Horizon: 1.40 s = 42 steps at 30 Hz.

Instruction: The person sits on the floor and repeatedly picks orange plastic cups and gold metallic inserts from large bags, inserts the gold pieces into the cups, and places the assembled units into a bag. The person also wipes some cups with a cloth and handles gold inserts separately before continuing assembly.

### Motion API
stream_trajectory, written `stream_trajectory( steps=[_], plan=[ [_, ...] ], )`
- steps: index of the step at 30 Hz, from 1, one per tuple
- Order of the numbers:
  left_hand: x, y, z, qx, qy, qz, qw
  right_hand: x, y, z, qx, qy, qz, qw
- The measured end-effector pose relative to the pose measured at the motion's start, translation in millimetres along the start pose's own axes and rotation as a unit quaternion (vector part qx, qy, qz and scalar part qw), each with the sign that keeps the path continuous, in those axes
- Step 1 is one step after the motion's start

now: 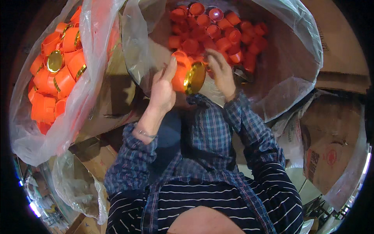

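My left hand (163, 87) grips an orange plastic cup (180, 76), its thumb laid along the side. A loop-like part sticks up at the cup's top, and its shiny gold round end (196, 78) is turned to the right. Close by that gold end is my right hand (221, 74), fingers bent and smeared by motion; whether they touch the cup I cannot make out. Beyond both hands, a large bag-lined box holds a heap of red-orange cups (213, 31).
On the left, a clear plastic bag (91, 74) is filled with orange cups (54, 84) with gold ends and trim. Cardboard boxes (331, 144) stand at the right. Crumpled clear plastic (76, 187) lies at the lower left. The box's plastic liner (290, 95) spreads over its near edge.
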<state>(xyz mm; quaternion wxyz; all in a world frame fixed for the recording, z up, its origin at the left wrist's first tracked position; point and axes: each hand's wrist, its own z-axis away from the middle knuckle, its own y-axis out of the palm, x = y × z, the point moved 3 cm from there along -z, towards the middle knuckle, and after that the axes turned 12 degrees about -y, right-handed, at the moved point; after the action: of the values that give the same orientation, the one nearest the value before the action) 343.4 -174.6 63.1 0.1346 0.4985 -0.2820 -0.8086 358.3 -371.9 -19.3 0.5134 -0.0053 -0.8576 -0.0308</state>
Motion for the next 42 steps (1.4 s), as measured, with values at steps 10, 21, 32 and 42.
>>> stream_trajectory(
  steps=[10,21,32,42],
  plan=[
    [1.9,-48.1,-5.6,0.098,-0.007,-0.011,0.995,-235.7,-190.2,87.8,0.223,0.297,0.508,0.778],
    [9.1,-13.8,39.4,0.109,-0.019,-0.073,0.991,158.6,8.4,37.9,0.013,0.036,-0.082,0.996],
    [8.5,4.0,107.6,0.044,0.108,-0.326,0.938,195.7,85.3,41.5,0.200,0.040,-0.084,0.975],
    [35.3,-2.3,116.8,-0.058,-0.031,-0.113,0.991,208.2,83.3,81.4,0.201,-0.098,0.179,0.958]
  ],
)
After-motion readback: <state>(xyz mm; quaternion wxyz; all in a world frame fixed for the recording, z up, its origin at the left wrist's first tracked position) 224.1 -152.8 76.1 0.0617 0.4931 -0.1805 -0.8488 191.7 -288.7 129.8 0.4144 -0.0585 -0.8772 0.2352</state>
